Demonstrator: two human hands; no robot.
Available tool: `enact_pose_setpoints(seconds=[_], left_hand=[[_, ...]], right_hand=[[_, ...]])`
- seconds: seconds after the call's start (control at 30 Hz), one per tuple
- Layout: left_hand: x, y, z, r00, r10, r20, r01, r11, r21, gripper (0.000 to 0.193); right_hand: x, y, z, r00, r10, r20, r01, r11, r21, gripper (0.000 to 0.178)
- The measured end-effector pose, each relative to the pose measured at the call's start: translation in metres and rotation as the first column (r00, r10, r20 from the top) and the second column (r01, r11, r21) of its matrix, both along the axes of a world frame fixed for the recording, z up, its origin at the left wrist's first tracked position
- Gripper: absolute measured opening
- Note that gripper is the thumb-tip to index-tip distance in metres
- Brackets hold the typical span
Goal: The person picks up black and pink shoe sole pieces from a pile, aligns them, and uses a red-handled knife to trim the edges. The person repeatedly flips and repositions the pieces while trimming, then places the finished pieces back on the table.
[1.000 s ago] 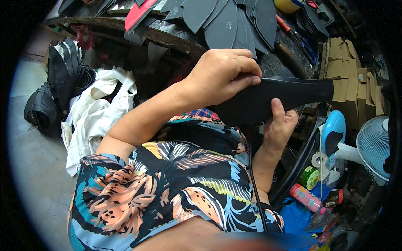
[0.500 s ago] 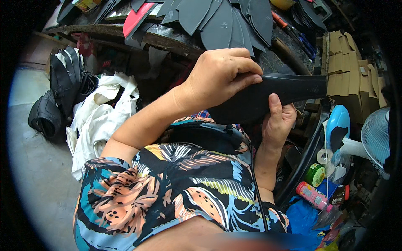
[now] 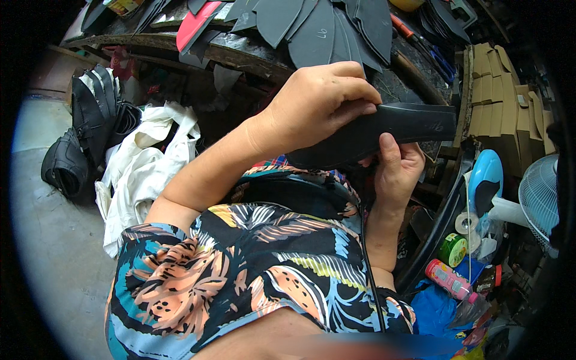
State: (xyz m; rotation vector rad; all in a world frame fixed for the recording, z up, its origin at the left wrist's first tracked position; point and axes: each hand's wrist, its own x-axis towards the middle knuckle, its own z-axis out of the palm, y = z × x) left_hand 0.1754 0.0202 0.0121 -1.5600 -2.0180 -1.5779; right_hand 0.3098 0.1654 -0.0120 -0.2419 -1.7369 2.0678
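A long black insole (image 3: 414, 120) is held up between my two hands, its narrow end pointing right. My left hand (image 3: 327, 102) pinches its upper edge near the middle, thumb against fingers. From below, my right hand (image 3: 399, 165) grips the lower edge, the thumb on the near face and the other fingers behind. The wide left end of the insole lies partly behind my left hand and wrist. Beyond my hands, more flat black sole-shaped pieces (image 3: 321, 39) are fanned out on the workbench (image 3: 252, 55).
A red-handled tool (image 3: 402, 27) lies on the bench. Cardboard pieces (image 3: 495, 108) are stacked at the right, above a white fan (image 3: 537, 192). A pink bottle (image 3: 447, 279) and tape rolls (image 3: 466, 223) sit nearer. White cloth (image 3: 147, 162) and black shoe parts (image 3: 69, 165) are at left.
The insole has shifted a little to the left, and its wide end has dipped slightly. Both hands keep their hold on it, with the right fingers moving somewhat beneath it.
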Motion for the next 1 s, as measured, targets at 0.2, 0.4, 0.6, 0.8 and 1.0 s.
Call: enact_pose_setpoints(seconds=[0.2,0.4,0.6,0.8,1.0], left_hand=[[-0.001,-0.004,0.004,0.997,-0.063,0.035,0.065,0.997,-0.043,0.01],[-0.001,0.007,0.009,0.992,0.03,-0.126,-0.028,0.999,0.018,0.013],[0.002,0.011,0.012,0.999,-0.032,-0.009,0.032,0.999,0.039,0.013],[0.002,0.007,0.02,0.958,-0.111,0.265,0.107,0.994,0.028,0.009],[-0.001,0.006,0.024,0.944,-0.119,0.309,0.129,0.992,-0.011,0.007]], right_hand=[[-0.001,0.003,0.003,0.998,0.014,-0.066,-0.016,0.999,-0.028,0.021],[-0.007,0.005,0.005,0.997,0.042,0.063,-0.04,0.999,-0.037,0.021],[-0.01,0.002,0.003,0.998,0.052,0.041,-0.053,0.998,0.037,0.021],[-0.011,0.009,0.007,0.999,0.039,-0.016,-0.038,0.998,0.04,0.023],[-0.015,0.011,0.01,0.996,0.045,-0.073,-0.043,0.999,0.031,0.026]])
